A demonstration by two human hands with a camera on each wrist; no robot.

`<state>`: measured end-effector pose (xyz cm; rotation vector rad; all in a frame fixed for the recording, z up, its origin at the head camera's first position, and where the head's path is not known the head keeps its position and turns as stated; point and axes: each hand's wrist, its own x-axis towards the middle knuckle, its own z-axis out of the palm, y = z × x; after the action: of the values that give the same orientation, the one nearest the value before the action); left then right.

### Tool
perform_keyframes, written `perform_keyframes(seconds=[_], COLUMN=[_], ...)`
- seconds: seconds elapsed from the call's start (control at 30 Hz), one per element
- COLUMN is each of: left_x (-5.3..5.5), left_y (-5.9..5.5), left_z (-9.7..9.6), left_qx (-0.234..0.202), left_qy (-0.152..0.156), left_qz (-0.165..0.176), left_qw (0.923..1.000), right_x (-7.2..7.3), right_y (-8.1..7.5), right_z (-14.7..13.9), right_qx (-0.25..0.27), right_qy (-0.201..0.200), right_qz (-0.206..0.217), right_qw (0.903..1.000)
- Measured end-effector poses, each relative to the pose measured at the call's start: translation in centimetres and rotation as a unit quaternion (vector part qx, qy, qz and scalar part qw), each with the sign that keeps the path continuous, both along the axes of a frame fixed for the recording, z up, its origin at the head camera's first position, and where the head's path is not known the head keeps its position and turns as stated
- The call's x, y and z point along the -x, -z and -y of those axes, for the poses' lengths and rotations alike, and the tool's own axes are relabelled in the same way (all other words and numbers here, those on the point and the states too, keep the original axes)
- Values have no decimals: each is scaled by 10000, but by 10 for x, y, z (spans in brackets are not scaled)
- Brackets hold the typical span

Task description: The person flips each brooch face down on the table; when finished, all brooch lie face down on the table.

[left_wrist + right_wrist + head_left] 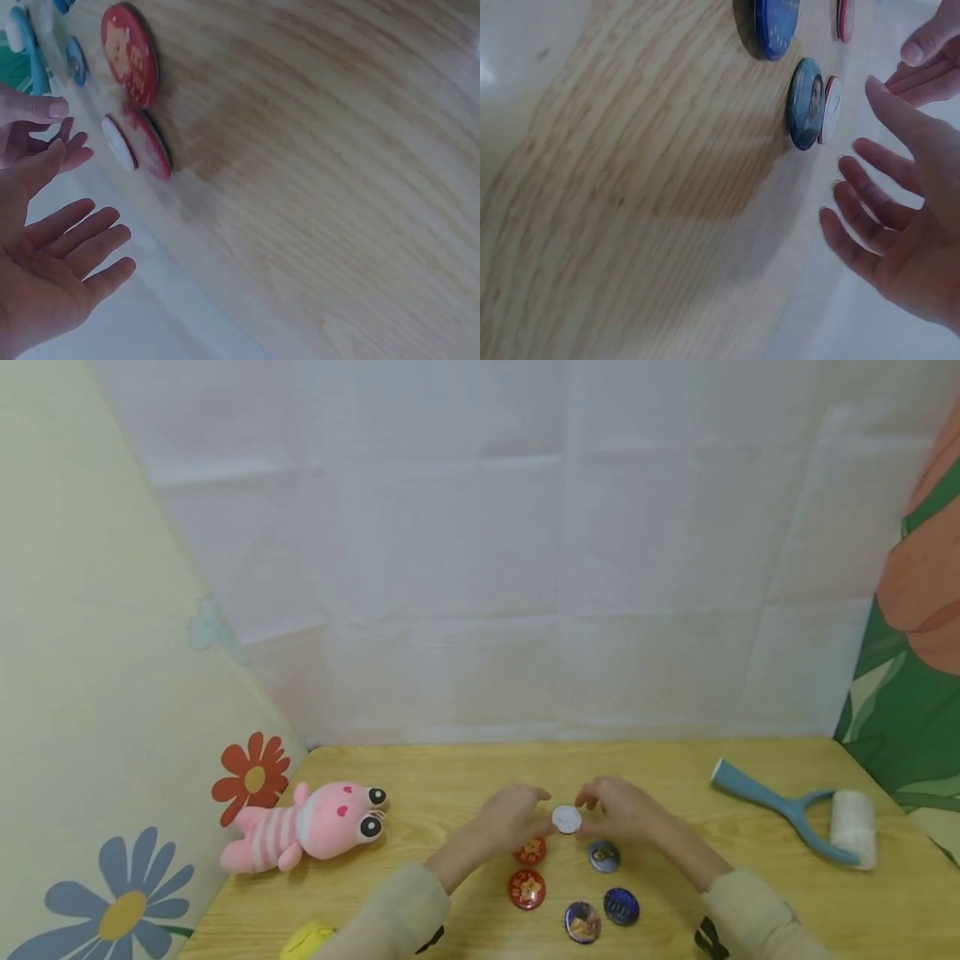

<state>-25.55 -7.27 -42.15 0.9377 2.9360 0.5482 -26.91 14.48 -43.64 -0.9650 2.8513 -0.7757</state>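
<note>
The white badge (567, 819) sits between the two hands, just above the counter (450, 777), with its pale back turned up toward the head camera. It is round, so it has no real long axis; only its flat face gives a direction, and this face looks upward and slightly toward the person. The left hand (513, 817) comes to it from the left side and the right hand (622, 810) from the right side, and both are about equally near, the fingertips meeting at its rim. In the head view it seems that the fingertips of both hands touch the rim, but the wrist views show the fingers (82, 247) rather straight and loose, so I cannot tell if either grip really pinches it. In the left wrist view the white badge stands close beside a red badge (150, 146), and in the right wrist view it is next to a dark blue badge (807, 103). Other badges lie nearer to the person.
</note>
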Motion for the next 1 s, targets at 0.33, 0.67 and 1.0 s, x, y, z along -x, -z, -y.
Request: perform_keyframes(seconds=[0.33,0.67,1.0], left_x=[0,-19,-28], left_y=[12,25,29], left_z=[-28,-62,-62], left_qx=[566,1565,1612], left_qy=[718,761,775], left_qz=[-838,-1080,-1072], left_qw=[9923,9788,9780], right_x=[-7,-11,-7], right_y=[-10,2,10], right_z=[-15,-30,-38], right_qx=[-515,-359,-98], right_qy=[-23,-162,-301], right_qz=[518,583,494], right_qw=[9973,9975,9983])
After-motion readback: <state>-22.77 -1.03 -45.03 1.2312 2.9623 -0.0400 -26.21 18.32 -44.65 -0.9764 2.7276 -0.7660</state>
